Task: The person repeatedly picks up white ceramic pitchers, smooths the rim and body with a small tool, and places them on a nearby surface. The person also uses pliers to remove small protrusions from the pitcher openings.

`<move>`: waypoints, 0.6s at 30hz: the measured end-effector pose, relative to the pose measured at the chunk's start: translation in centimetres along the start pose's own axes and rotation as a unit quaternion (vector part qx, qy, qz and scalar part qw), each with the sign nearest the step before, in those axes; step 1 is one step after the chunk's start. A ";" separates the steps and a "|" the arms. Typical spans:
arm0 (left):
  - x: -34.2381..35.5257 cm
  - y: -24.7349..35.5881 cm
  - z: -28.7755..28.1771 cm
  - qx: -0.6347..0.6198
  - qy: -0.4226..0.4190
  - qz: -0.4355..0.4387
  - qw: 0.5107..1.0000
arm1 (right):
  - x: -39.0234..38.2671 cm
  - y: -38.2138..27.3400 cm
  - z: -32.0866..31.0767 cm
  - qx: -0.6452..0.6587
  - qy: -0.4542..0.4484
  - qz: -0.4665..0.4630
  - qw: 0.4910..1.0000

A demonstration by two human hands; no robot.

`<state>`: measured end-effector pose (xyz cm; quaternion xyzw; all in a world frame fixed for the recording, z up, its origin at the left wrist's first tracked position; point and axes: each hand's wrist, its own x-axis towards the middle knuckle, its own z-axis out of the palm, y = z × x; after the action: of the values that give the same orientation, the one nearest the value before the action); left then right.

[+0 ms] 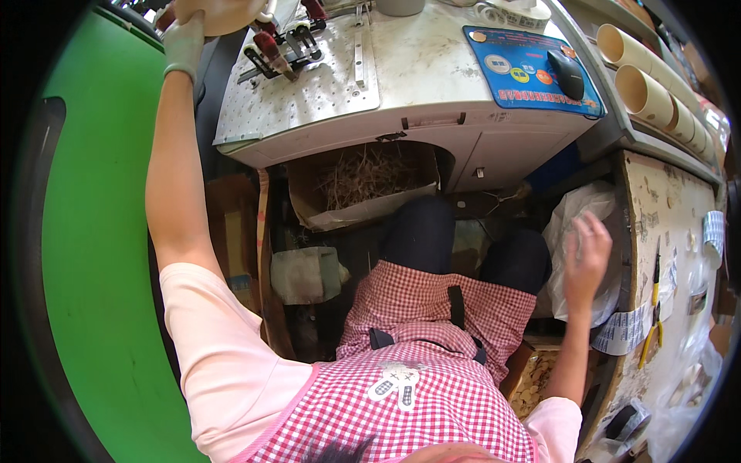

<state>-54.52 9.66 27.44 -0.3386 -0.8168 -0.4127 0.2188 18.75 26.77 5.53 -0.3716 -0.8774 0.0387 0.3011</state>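
My left hand [185, 38], in a pale glove, reaches up to the top edge of the view and grips a round beige piece [220, 11]. Next to it, red-handled toggle clamps [282, 50] stand on a perforated metal plate [332, 85] on the white machine table. My right hand [587, 251] is low at my right, beside my knee, with fingers apart and slightly bent. Behind those fingers is a crumpled white plastic bag [567, 297]; whether they touch it I cannot tell.
A blue mouse pad [502, 65] holds a black mouse [565, 76]. Beige tubes [648, 96] lie on a right-hand shelf. Yellow-handled tools [650, 339] rest on a side board [641, 193]. A cardboard box [359, 216] of shredded scraps sits under the table. A green panel [100, 231] is at left.
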 end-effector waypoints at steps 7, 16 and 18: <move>1.6 -3.5 3.4 -0.064 -0.115 -0.010 0.991 | -3.9 -3.1 2.2 0.101 -0.083 0.140 0.982; -1.5 -2.0 0.9 -0.131 -0.240 -0.125 0.954 | -7.1 -2.3 2.9 0.149 -0.090 0.169 0.970; -1.6 -2.2 1.0 -0.060 -0.246 -0.122 0.960 | -7.6 -2.7 3.0 0.155 -0.101 0.171 0.968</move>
<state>-55.17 8.96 24.68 -0.3400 -0.8544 -0.3882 -0.0614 19.50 20.11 0.06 -0.4590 -0.8101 0.2623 0.2533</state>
